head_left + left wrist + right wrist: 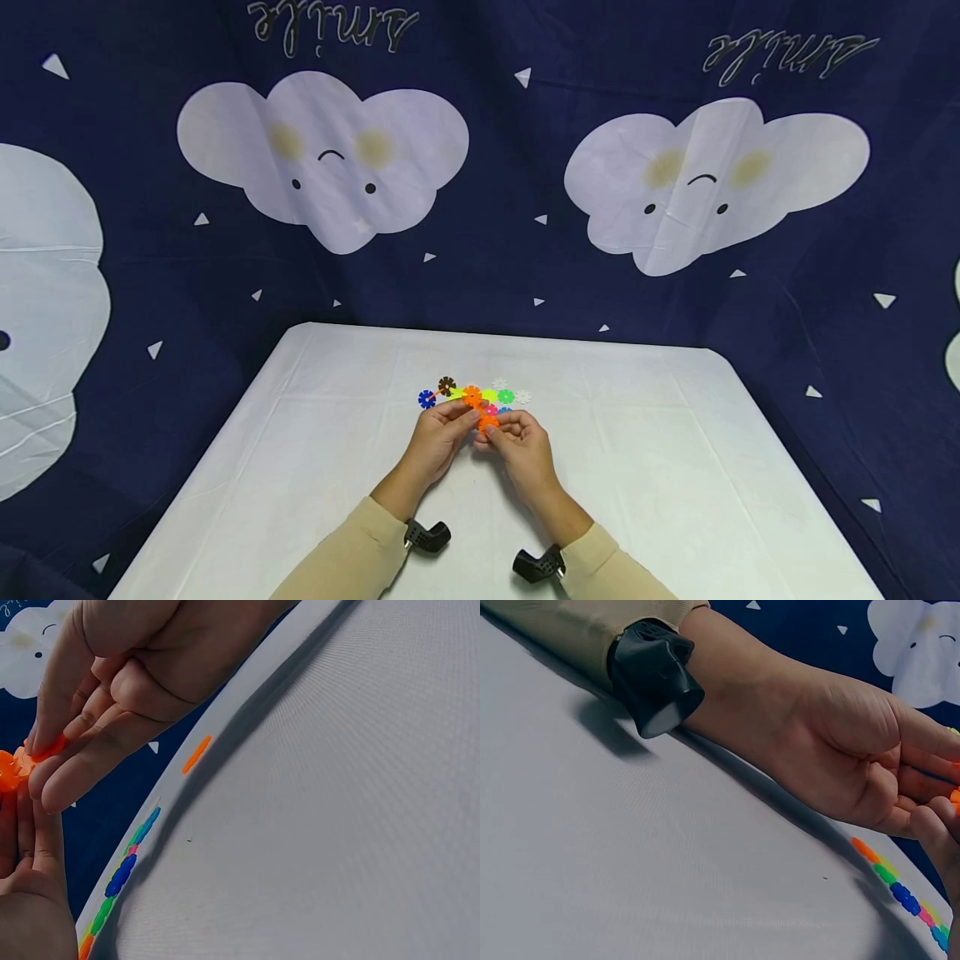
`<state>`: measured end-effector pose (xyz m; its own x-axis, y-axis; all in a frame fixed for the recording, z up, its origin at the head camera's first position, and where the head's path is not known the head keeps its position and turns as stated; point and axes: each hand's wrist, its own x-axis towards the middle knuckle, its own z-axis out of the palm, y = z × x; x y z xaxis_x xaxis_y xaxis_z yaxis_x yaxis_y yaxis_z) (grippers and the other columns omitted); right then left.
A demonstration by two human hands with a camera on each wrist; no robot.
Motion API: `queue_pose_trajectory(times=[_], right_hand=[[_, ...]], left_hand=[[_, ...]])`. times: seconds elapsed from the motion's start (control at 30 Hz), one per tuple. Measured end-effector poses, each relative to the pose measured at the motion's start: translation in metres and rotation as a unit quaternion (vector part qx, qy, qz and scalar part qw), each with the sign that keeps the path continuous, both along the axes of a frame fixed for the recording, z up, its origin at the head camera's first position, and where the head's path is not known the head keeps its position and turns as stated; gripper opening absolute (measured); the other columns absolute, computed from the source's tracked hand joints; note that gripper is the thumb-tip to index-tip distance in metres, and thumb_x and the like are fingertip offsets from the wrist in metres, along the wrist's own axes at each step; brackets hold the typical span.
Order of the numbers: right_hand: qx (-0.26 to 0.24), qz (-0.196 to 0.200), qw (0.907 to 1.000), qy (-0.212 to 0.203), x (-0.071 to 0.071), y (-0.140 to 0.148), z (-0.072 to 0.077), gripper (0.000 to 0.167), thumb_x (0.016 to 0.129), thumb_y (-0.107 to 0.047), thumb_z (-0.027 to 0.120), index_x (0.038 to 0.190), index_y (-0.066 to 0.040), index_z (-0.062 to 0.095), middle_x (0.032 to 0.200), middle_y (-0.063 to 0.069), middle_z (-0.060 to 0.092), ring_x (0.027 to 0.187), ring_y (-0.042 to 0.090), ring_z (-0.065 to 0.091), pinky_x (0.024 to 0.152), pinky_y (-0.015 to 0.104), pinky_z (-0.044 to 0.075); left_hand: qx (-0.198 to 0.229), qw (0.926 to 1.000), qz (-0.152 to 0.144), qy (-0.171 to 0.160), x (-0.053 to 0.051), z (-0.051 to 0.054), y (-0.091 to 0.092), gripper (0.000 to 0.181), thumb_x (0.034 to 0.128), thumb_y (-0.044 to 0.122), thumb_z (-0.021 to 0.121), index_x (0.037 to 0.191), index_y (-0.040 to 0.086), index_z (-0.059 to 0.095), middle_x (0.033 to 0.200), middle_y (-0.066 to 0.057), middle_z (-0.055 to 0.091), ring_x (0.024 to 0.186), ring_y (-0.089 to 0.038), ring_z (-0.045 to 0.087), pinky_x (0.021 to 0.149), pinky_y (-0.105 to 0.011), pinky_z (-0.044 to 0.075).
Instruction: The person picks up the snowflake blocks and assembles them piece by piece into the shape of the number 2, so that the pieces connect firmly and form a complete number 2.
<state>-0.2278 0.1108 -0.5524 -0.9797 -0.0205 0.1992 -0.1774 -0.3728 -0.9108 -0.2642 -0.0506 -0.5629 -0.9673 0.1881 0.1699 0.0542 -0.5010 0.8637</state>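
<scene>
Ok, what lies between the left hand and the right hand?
Orange notched pieces, pinched by the left hand and the right hand; the head view shows this, and the left wrist view shows orange there too.

Head view bright; wrist views dimmer; soft shadows across tabletop.

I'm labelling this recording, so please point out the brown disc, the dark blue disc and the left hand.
Brown disc [447, 386]: head view, near its middle.
Dark blue disc [427, 399]: head view, near its middle.
Left hand [437, 438]: head view, middle of the hand.
</scene>
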Motion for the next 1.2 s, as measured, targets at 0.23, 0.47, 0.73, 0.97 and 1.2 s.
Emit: queue_pose_trajectory(times=[0.23, 0.47, 0.73, 0.97, 1.2], right_hand=[[-0.025, -0.002, 0.9997, -0.007, 0.0008, -0.0021, 0.0, 0.019, 0.096, 0.019, 0.065, 0.109, 0.019, 0.052, 0.092, 0.022, 0.066, 0.081, 0.029, 0.076, 0.079, 0.047, 0.062], [-0.04, -0.012, 0.9991, -0.011, 0.0029, -0.0042, -0.0007, 0.017, 0.096, 0.019, 0.064, 0.108, 0.017, 0.052, 0.09, 0.023, 0.065, 0.08, 0.031, 0.076, 0.078, 0.048, 0.062], [-0.052, -0.033, 0.998, -0.015, 0.0013, -0.0073, -0.0017, 0.012, 0.097, 0.019, 0.063, 0.104, 0.013, 0.055, 0.092, 0.022, 0.067, 0.078, 0.028, 0.076, 0.076, 0.043, 0.063], [-0.05, -0.025, 0.998, -0.03, -0.0011, -0.0059, 0.0007, 0.012, 0.097, 0.017, 0.063, 0.105, 0.014, 0.055, 0.091, 0.022, 0.066, 0.081, 0.029, 0.076, 0.079, 0.046, 0.062], [-0.079, -0.017, 0.9956, -0.047, -0.0017, -0.0045, -0.0009, 0.011, 0.1, 0.017, 0.058, 0.109, 0.012, 0.054, 0.093, 0.019, 0.067, 0.085, 0.026, 0.075, 0.083, 0.045, 0.061]], left_hand=[[-0.027, 0.9994, 0.009, 0.018, 0.0001, -0.0005, 0.0011, 0.025, 0.097, -0.011, 0.068, 0.118, -0.023, 0.064, 0.104, -0.011, 0.075, 0.099, -0.019, 0.071, 0.089, -0.03, 0.059], [-0.113, 0.9924, 0.031, 0.036, 0.0, -0.0003, 0.0006, 0.026, 0.0972, -0.002, 0.074, 0.118, -0.018, 0.069, 0.106, -0.016, 0.076, 0.097, -0.019, 0.072, 0.085, -0.028, 0.059], [-0.113, 0.9904, 0.007, 0.079, 0.0005, 0.0013, 0.0021, 0.033, 0.0992, -0.001, 0.072, 0.12, -0.025, 0.062, 0.116, -0.034, 0.07, 0.099, -0.021, 0.074, 0.084, -0.031, 0.061], [-0.133, 0.9878, 0.05, 0.065, 0.0029, -0.0012, 0.0039, 0.026, 0.0971, -0.001, 0.075, 0.117, -0.016, 0.068, 0.105, -0.019, 0.076, 0.092, -0.019, 0.074, 0.077, -0.028, 0.061], [-0.112, 0.9924, 0.024, 0.045, 0.0044, -0.0019, 0.0038, 0.038, 0.0972, -0.008, 0.071, 0.132, -0.019, 0.059, 0.11, -0.021, 0.075, 0.097, -0.017, 0.073, 0.083, -0.03, 0.061]])
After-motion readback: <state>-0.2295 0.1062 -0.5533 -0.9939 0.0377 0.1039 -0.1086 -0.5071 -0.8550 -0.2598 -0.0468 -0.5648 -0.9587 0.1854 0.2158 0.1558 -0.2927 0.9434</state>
